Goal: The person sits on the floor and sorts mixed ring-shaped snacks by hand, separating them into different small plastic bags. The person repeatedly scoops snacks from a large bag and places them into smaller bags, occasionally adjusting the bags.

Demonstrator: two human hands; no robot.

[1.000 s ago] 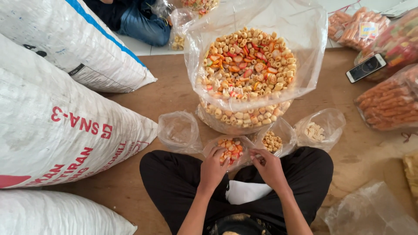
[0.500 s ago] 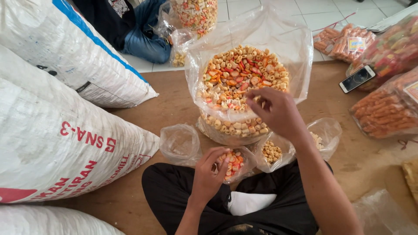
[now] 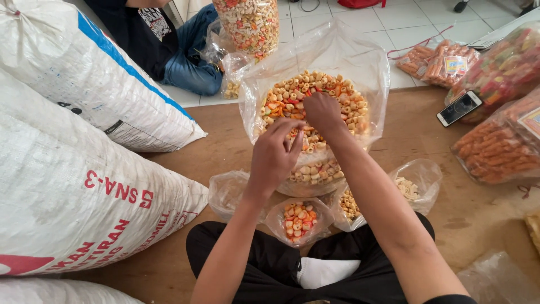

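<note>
On the floor, four small bags (image 3: 298, 220).

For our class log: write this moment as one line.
right hand: in big snack bag | left hand: at its rim | small bag: below

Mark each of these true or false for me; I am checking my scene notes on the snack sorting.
1. The right hand reaches into the big clear bag of mixed ring snacks. True.
2. The left hand holds a phone. False: the phone lies untouched on the wooden board, far right.
3. A small bag of red and orange rings sits open by the person's lap. True.
4. The white woven sacks lie on the person's right. False: they lie on the left.
5. Only one person is in view. False: another person in jeans sits beyond.
</note>
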